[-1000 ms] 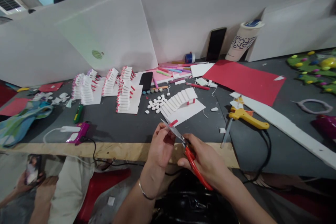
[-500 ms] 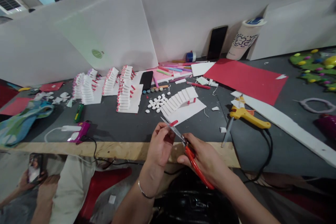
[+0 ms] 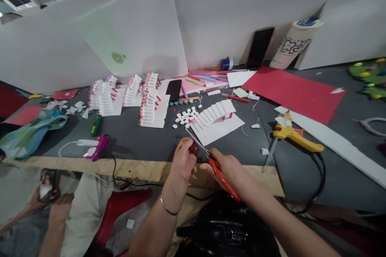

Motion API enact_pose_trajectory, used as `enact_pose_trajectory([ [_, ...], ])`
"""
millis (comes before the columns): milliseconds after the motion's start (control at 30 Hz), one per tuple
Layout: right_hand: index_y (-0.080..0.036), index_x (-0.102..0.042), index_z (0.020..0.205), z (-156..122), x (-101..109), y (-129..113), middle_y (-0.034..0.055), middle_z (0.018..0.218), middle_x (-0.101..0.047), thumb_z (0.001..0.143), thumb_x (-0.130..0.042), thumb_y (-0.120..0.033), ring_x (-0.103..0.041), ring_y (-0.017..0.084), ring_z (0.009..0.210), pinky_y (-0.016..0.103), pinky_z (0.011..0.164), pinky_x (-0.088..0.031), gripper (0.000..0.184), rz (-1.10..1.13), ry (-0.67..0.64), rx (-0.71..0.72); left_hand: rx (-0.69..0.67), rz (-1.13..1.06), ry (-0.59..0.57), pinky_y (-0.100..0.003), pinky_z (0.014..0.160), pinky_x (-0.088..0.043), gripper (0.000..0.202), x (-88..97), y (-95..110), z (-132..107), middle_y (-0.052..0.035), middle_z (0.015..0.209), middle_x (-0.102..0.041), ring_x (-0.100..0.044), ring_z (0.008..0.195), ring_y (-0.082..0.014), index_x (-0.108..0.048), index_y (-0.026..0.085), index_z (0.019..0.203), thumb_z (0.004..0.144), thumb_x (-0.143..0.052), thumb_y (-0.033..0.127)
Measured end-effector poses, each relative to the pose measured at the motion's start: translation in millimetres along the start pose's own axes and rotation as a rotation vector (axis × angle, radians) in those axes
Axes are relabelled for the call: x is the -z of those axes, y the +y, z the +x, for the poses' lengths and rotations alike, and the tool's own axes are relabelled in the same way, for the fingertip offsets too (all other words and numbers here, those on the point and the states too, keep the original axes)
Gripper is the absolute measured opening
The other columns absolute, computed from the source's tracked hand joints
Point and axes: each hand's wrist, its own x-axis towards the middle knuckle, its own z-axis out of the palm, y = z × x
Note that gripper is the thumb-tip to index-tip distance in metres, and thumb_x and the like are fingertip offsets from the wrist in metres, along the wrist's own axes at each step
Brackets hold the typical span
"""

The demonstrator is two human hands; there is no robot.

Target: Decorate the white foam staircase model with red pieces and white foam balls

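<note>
My right hand is closed round the red-handled scissors, whose blades point up and left and look nearly together. Beside the blades is my left hand, its fingers curled to a pinch; what they hold, if anything, is hidden. Just beyond the blade tips a curved white stair model stands on a white card base, with red posts under its upper end. To its left lies a pile of small white discs.
Several finished-looking stair models stand at the left. A yellow glue gun and red sheet lie right. A dark phone and cup stand behind. A purple power strip sits near the wooden edge; another person's hand is below.
The red piece seen by the scissor blades is no longer visible there, and the blades have come closer together. The whole view has shifted slightly, moving the table items rightward.
</note>
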Motion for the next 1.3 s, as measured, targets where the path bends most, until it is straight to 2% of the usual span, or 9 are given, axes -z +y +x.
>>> enact_pose_trajectory([
  [167, -0.019, -0.058, 0.103, 8, 2, 1, 0.0093, 0.073, -0.071, 0.094, -0.05, -0.054, -0.069, 0.026, 0.066, 0.027, 0.056, -0.035, 0.037, -0.049, -0.011, -0.029, -0.024, 0.081, 0.037, -0.023, 0.066, -0.046, 0.013, 12.9, 2, 15, 0.003, 0.068, -0.061, -0.056, 0.064, -0.0096, -0.06, 0.019, 0.067, 0.069, -0.073, 0.022],
  [333, -0.021, -0.06, 0.104, -4, 16, 8, 0.0086, 0.078, -0.073, 0.092, -0.053, -0.053, -0.07, 0.027, 0.07, 0.029, 0.057, -0.039, 0.035, -0.072, -0.016, -0.017, -0.289, 0.403, 0.053, -0.021, 0.063, -0.041, 0.016, 36.3, 22, 37, 0.0027, 0.066, -0.062, -0.055, 0.063, -0.0104, -0.066, 0.019, 0.071, 0.063, -0.079, 0.021],
  [400, -0.023, -0.061, 0.103, -13, 24, 15, 0.0069, 0.078, -0.073, 0.09, -0.055, -0.053, -0.07, 0.027, 0.07, 0.03, 0.057, -0.04, 0.034, -0.113, 0.008, -0.024, -0.391, 0.651, 0.02, -0.023, 0.067, -0.042, 0.012, 43.5, 34, 47, 0.001, 0.068, -0.065, -0.056, 0.067, -0.0129, -0.068, 0.019, 0.069, 0.064, -0.079, 0.018],
  [667, -0.021, -0.058, 0.117, -27, 78, 80, 0.0081, 0.074, -0.069, 0.086, -0.055, -0.059, -0.068, 0.029, 0.068, 0.035, 0.058, -0.045, 0.049, -0.299, 0.348, -0.199, -0.773, 1.25, -0.039, -0.038, 0.092, -0.041, 0.011, 53.6, 56, 72, -0.0066, 0.091, -0.066, -0.058, 0.095, -0.0274, -0.073, 0.026, 0.078, 0.071, -0.073, 0.017],
  [800, -0.02, -0.057, 0.119, -12, 107, 106, 0.0158, 0.091, -0.071, 0.089, -0.053, -0.055, -0.069, 0.033, 0.079, 0.038, 0.061, -0.046, 0.047, -0.359, 0.362, -0.318, -0.928, 1.605, -0.022, -0.041, 0.093, -0.039, 0.013, 19.4, 81, 96, -0.0108, 0.099, -0.064, -0.056, 0.101, -0.0295, -0.072, 0.023, 0.085, 0.087, -0.06, 0.027],
  [933, -0.017, -0.055, 0.124, 12, 126, 115, 0.0187, 0.103, -0.07, 0.09, -0.053, -0.047, -0.069, 0.034, 0.087, 0.039, 0.068, -0.047, 0.046, -0.513, 0.441, -0.386, -0.95, 1.919, 0.018, -0.042, 0.094, -0.035, 0.028, -42.1, 103, 156, -0.0132, 0.104, -0.064, -0.052, 0.108, -0.0302, -0.073, 0.02, 0.092, 0.095, -0.047, 0.031],
  [1033, -0.012, -0.053, 0.129, 31, 138, 115, 0.0227, 0.111, -0.068, 0.09, -0.055, -0.039, -0.068, 0.037, 0.096, 0.039, 0.073, -0.047, 0.048, -0.607, 0.421, -0.374, -0.87, 2.088, 0.007, -0.044, 0.095, -0.033, 0.029, -78.1, 104, 203, -0.0193, 0.112, -0.063, -0.048, 0.115, -0.0336, -0.071, 0.012, 0.096, 0.094, -0.047, 0.027],
  [1200, -0.012, -0.053, 0.127, 58, 154, 114, 0.0211, 0.113, -0.066, 0.093, -0.05, -0.041, -0.065, 0.036, 0.104, 0.038, 0.074, -0.049, 0.045, -0.64, 0.336, -0.394, -0.784, 2.122, 0.025, -0.041, 0.101, -0.033, 0.03, -98.8, 97, 248, -0.023, 0.117, -0.062, -0.047, 0.122, -0.0338, -0.066, 0.0, 0.097, 0.089, -0.057, 0.027],
  [1300, -0.012, -0.054, 0.127, 72, 158, 117, 0.0214, 0.115, -0.065, 0.09, -0.053, -0.036, -0.064, 0.035, 0.107, 0.038, 0.076, -0.049, 0.044, -0.632, 0.322, -0.374, -0.729, 2.116, 0.044, -0.042, 0.097, -0.036, 0.02, -103.7, 98, 261, -0.0248, 0.112, -0.065, -0.05, 0.119, -0.0355, -0.067, 0.001, 0.09, 0.084, -0.064, 0.02],
])
